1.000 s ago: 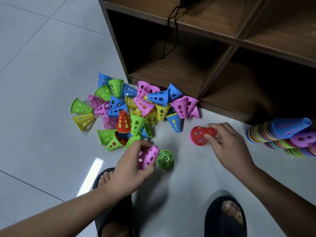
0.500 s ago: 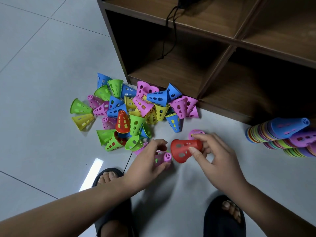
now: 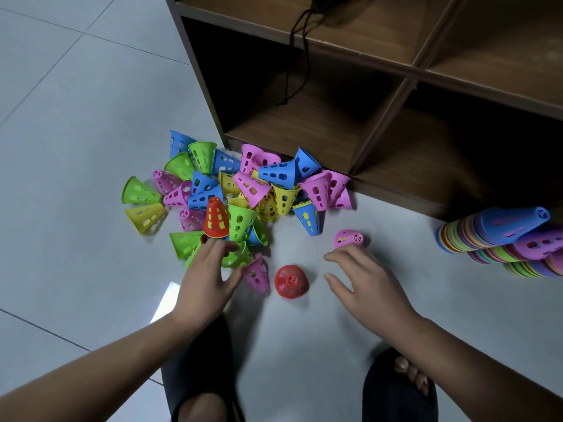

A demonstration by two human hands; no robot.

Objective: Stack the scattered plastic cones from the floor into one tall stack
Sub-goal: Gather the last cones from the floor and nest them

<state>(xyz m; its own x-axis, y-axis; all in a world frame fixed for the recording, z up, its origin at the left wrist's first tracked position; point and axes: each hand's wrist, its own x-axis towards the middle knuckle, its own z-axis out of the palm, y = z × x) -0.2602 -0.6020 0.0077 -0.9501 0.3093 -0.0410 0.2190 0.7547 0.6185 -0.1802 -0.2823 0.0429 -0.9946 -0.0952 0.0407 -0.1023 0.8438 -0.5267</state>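
A pile of perforated plastic cones [image 3: 243, 193] in green, pink, blue, yellow and red lies on the floor by the shelf. One red cone [image 3: 291, 281] stands upright on the tile between my hands, touched by neither. My left hand [image 3: 210, 269] is open, its fingers reaching onto a green cone [image 3: 236, 258] at the pile's near edge; a pink cone [image 3: 257, 274] lies beside its thumb. My right hand [image 3: 365, 281] is open with spread fingers, holding nothing, just below a lone pink cone [image 3: 348, 238].
Long stacks of nested cones [image 3: 502, 236] lie on their sides at the right edge. A brown wooden shelf unit [image 3: 380, 126] with a hanging black cord [image 3: 292, 56] stands behind the pile. My sandalled feet [image 3: 399, 388] are at the bottom.
My right hand let go of the red cone, which now stands on the floor. My left hand released the pink cone and moved up to the pile's edge.
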